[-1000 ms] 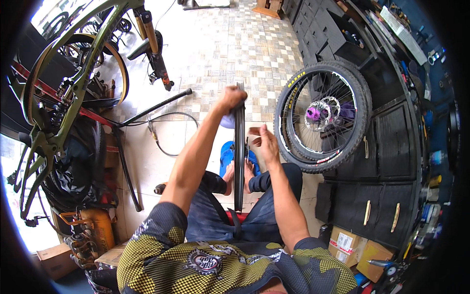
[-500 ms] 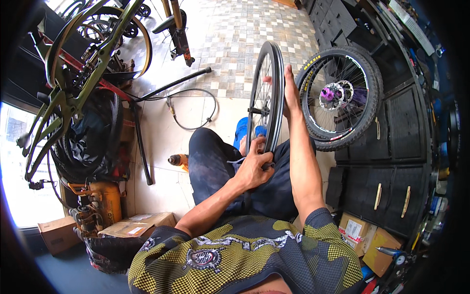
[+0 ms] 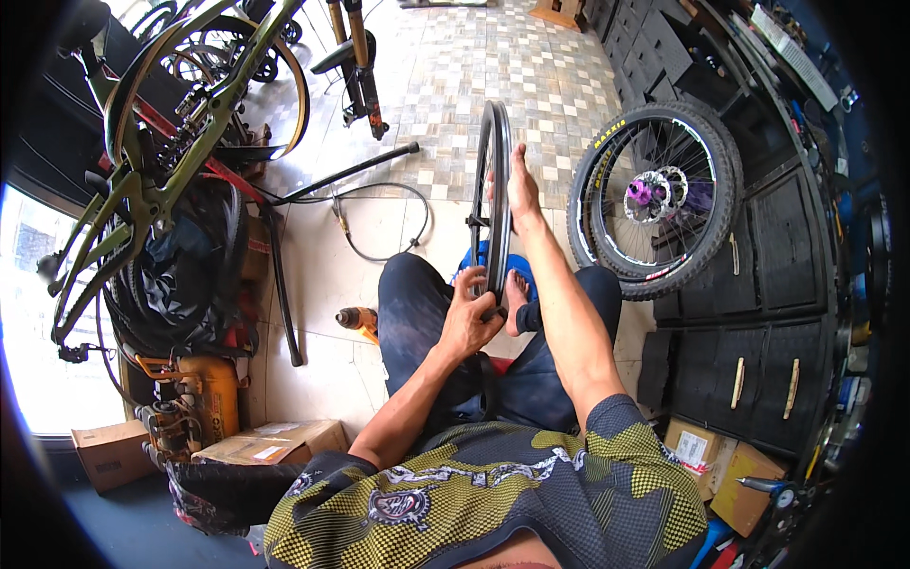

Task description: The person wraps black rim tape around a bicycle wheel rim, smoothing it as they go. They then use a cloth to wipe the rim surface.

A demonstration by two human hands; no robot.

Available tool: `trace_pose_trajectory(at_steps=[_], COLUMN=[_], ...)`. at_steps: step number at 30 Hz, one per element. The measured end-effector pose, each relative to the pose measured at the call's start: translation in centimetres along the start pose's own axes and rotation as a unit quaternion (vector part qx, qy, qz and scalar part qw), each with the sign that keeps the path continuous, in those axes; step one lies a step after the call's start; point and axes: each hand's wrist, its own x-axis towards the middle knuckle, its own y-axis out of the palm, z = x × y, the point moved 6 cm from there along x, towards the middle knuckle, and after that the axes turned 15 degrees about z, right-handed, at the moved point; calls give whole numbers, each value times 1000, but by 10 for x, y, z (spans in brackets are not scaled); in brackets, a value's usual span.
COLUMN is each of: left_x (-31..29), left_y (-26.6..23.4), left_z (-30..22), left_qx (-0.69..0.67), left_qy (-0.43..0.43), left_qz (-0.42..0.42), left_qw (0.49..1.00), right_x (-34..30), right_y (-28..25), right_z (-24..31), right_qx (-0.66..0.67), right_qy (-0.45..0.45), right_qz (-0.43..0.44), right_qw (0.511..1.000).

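A black bicycle wheel (image 3: pixel 501 142) stands nearly edge-on before me, its rim without a visible tyre. My right hand (image 3: pixel 522 194) supports its right side, palm against the rim and fingers stretched upward; part of a thumb shows through the spokes. Low on the wheel, my left hand (image 3: pixel 466 321) is curled at the near rim. A small dark piece shows by its fingers, but I cannot make out what it is. The hub axle (image 3: pixel 477 222) sticks out to the left.
To the right, a knobby-tyred wheel (image 3: pixel 728 190) with a purple hub leans on black drawers (image 3: pixel 730 370). At left are a green bike frame (image 3: pixel 194 142), a stand leg (image 3: pixel 284 294) and a cable (image 3: pixel 427 213). An orange drill (image 3: pixel 358 321) lies by my left knee.
The wheel has shifted left and lower, turning more edge-on. Both hands have moved left with it. My right knee has swung outward, and a bare foot now shows beside the wheel.
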Motion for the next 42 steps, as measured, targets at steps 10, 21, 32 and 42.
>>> trace_pose_trajectory(at_steps=[10, 21, 32, 42], left_x=[79, 169, 231, 224], left_y=[-52, -106, -174, -158], left_z=[-2, 32, 130, 71], left_qx=[75, 43, -194, -520], left_qy=[-41, -83, -228, -154], left_qz=[-90, -111, -81, -1], left_qw=[992, 989, 951, 840], right_x=[11, -21, -87, -143], right_y=[10, 24, 34, 26], right_z=[-52, -50, -57, -63], right_qx=[97, -11, -108, -157], right_qy=[-28, -126, -82, -164], right_qz=[36, 16, 128, 87], right_qw=[994, 992, 982, 970])
